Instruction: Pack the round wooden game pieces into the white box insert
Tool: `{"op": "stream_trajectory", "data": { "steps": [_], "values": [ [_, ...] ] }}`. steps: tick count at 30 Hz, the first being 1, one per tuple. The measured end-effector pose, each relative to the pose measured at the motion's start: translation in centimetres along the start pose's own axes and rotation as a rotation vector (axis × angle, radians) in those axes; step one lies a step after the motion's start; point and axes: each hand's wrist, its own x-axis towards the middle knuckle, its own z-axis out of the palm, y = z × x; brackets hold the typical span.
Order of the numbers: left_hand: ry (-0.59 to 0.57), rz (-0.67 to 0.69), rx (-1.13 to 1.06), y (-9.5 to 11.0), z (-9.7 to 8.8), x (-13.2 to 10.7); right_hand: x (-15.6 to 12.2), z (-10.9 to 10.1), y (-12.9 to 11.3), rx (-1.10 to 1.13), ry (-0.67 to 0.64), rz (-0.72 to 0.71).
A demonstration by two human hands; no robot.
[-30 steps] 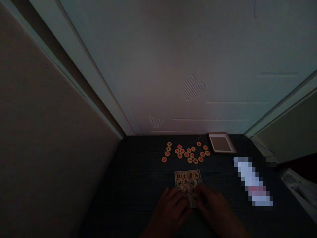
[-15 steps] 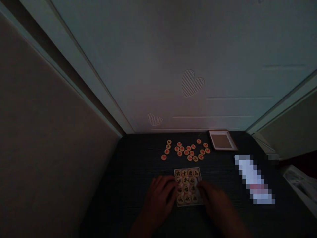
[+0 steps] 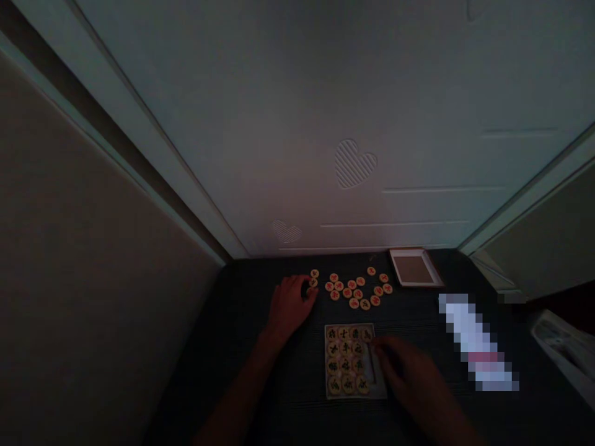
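Note:
A shallow white box [image 3: 380, 390] lies before me, packed with rows of round wooden xiangqi pieces [image 3: 346, 365] bearing dark characters. A bare strip shows along its right side. My right hand [image 3: 409, 371] has its thumb and fingers closed at the box's right rim, close to the top right piece [image 3: 367, 335]. Beyond the box on the left, my left hand [image 3: 290, 303] curls its fingers and thumb around the lower end of a short column of loose pieces [image 3: 315, 273]. The hand partly hides those lower pieces.
Loose xiangqi pieces with red characters [image 3: 352, 285] are scattered behind the box on the dark table [image 3: 242, 291]. An open box lid [image 3: 416, 269] lies at the back right. A blurred-out pale item [image 3: 478, 344] is on the right. A white panel with hearts [image 3: 356, 164] rises behind.
My left hand has left the box's left side and reached forward and left to the loose column. My right hand stays at the box's right rim. The view has shifted slightly.

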Motion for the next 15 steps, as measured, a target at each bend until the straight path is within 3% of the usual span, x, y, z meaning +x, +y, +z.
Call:
{"op": "stream_trajectory", "data": {
  "steps": [6, 10, 13, 15],
  "values": [
    [0.036, -0.083, 0.046, 1.7, 1.5, 1.3, 1.0, -1.5, 2.9, -0.104, 0.162, 0.072],
    [0.039, -0.113, 0.034, 1.5, 1.5, 1.7, 1.0, -1.6, 4.2, -0.079, 0.173, 0.101],
    [0.06, -0.114, -0.019, 1.7, 0.8, 0.7, 1.0, -1.3, 4.8, -0.069, 0.182, 0.106],
    [0.078, -0.051, -0.147, 2.5, 0.0, -1.1, 1.2, -1.0, 5.3, -0.066, 0.209, 0.093]
  ]
}}
